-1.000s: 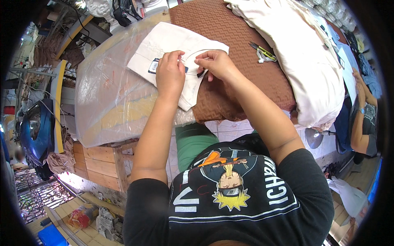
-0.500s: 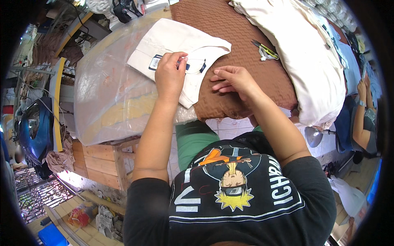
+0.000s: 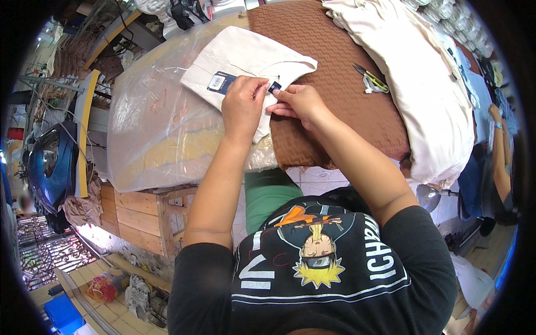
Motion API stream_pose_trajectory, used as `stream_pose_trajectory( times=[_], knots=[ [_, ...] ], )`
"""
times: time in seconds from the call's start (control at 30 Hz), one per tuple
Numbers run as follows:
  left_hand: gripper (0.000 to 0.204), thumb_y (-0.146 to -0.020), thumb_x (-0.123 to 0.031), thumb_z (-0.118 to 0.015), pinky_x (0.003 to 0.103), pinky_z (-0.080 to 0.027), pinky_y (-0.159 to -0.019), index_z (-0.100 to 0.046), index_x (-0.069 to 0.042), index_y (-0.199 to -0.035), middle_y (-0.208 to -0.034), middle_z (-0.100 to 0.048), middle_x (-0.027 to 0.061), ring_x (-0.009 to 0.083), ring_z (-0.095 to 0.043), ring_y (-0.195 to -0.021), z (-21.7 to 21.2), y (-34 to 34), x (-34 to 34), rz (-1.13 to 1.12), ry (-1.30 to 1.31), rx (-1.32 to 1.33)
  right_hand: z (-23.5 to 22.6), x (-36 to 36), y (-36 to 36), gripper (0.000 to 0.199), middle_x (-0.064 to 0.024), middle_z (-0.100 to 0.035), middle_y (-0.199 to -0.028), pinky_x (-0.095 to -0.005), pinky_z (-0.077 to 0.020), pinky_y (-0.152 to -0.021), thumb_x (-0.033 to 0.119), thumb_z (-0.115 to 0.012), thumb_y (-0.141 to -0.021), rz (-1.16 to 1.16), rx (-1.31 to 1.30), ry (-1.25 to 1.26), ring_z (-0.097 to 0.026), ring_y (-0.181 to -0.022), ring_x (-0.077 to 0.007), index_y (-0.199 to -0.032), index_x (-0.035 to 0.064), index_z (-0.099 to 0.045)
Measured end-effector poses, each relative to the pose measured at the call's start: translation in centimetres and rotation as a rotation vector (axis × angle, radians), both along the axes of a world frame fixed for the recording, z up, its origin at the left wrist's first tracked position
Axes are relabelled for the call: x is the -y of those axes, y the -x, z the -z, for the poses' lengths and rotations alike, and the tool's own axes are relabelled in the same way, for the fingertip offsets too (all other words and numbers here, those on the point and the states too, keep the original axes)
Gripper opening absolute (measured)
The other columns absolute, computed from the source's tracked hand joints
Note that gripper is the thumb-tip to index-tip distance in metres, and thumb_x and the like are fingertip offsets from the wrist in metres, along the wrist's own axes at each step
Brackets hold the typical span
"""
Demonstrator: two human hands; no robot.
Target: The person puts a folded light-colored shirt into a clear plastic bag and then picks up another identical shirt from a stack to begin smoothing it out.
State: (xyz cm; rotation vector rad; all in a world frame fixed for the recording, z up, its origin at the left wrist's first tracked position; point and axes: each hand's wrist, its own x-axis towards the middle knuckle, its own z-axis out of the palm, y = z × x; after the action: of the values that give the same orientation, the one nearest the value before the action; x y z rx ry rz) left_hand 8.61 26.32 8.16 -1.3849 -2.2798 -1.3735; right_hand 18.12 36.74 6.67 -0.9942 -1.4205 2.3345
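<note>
A folded cream garment point(image 3: 240, 50) lies across the plastic-covered and brown parts of the table, its neckline toward the right. A dark blue hang tag point(image 3: 220, 82) with a white sticker rests on it, partly under my left hand. My left hand point(image 3: 243, 106) is over the garment with thumb and fingertips pinched together; what is between them is too small to make out. At the neckline, my right hand point(image 3: 301, 104) pinches the small dark neck label point(image 3: 273, 87) by its edge. The fingertips of both hands nearly meet there.
Yellow-handled thread snips point(image 3: 371, 79) lie on the brown textured cloth point(image 3: 329, 123). A long pile of cream garments point(image 3: 413, 84) lines the right side. Clear plastic sheeting point(image 3: 156, 117) covers the table's left part. Another person's arm point(image 3: 501, 148) shows at far right.
My right hand has moved left from above the brown cloth to the neck label and closed on it. My left hand has shifted slightly right, toward the label, uncovering more of the hang tag.
</note>
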Motion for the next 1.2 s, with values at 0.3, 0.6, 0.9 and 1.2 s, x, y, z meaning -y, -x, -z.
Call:
stream_pose_trajectory(
  times=[0.3,0.6,0.9,1.2],
  knots=[
    [0.011,-0.077,-0.007,-0.066,0.027,-0.049,-0.059,-0.067,-0.006,-0.087,-0.081,-0.062,0.0065,0.016,-0.06,-0.064,0.1,0.6,0.2,0.002,-0.044,-0.071,-0.4,0.4,3.5,0.014,-0.012,-0.063,-0.086,-0.022,-0.0554,-0.061,0.005,-0.051,-0.089,0.053,-0.065,-0.009,-0.064,-0.071,-0.016,-0.091,-0.0054,-0.059],
    [0.011,-0.076,-0.006,-0.067,0.026,-0.049,-0.058,-0.066,-0.004,-0.087,-0.081,-0.062,0.0075,0.0149,-0.06,-0.063,-1.7,-0.9,1.3,0.077,-0.07,-0.014,-0.4,0.6,4.0,0.013,-0.0114,-0.062,-0.089,-0.0256,-0.0524,-0.061,-0.001,-0.049,-0.084,0.039,-0.039,-0.091,-0.062,-0.073,-0.0168,-0.092,-0.005,-0.059],
    [0.01,-0.074,-0.003,-0.068,0.027,-0.05,-0.058,-0.066,-0.002,-0.085,-0.081,-0.061,0.0092,0.0187,-0.06,-0.064,-3.9,-8.9,5.1,0.247,-0.082,0.022,-1.6,4.9,-5.1,0.015,-0.0103,-0.061,-0.081,-0.0249,-0.0491,-0.06,0.007,-0.054,-0.087,0.059,-0.127,0.006,-0.059,-0.068,-0.0147,-0.093,-0.0062,-0.058],
    [0.012,-0.074,-0.002,-0.068,0.027,-0.049,-0.057,-0.065,-0.002,-0.086,-0.08,-0.06,0.0086,0.0173,-0.06,-0.067,-3.1,-9.6,6.1,0.255,-0.052,0.062,-1.3,4.6,-0.8,0.025,-0.0173,-0.065,-0.074,-0.0246,-0.0489,-0.051,0.016,-0.056,-0.088,-0.028,-0.041,-0.041,-0.064,-0.062,-0.0165,-0.089,-0.009,-0.057]
  ],
)
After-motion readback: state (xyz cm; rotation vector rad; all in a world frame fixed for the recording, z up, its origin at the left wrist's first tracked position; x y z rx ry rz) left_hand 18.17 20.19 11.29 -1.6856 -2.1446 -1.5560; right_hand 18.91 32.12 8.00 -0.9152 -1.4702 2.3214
